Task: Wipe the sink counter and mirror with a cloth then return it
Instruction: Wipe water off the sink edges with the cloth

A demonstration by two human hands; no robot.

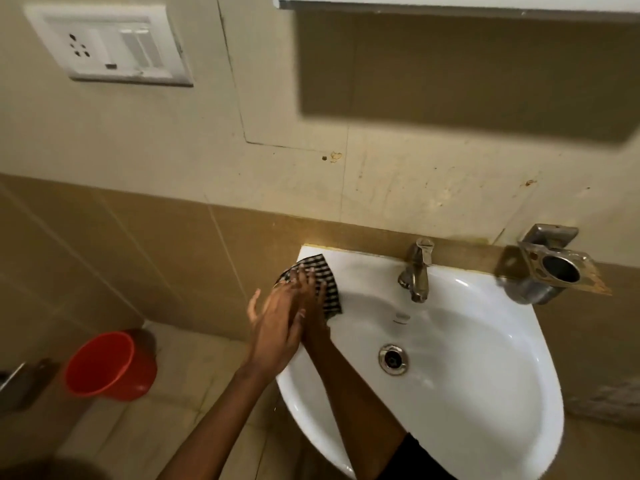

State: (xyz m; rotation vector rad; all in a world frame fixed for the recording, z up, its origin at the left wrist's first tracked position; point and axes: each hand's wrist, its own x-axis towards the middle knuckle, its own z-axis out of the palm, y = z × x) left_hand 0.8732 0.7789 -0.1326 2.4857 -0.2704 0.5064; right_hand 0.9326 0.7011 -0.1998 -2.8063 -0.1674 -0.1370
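A black-and-white checked cloth [330, 289] lies on the back left rim of the white sink [485, 341]. My right hand [317, 308] reaches across the basin and presses flat on the cloth; most of it is hidden under my left hand. My left hand [273, 323] lies over the right one with fingers spread and thumb out, its fingertips touching the cloth. Only the white lower edge of the mirror [450, 3] shows at the top of the view, above its dark shadow on the wall.
A metal tap [417, 271] stands at the back of the sink, and the drain [393, 359] is in the basin. A metal cup holder [554, 268] is fixed to the wall at the right. A red bucket [107, 365] stands on the floor at the left. A socket plate [107, 46] sits high left.
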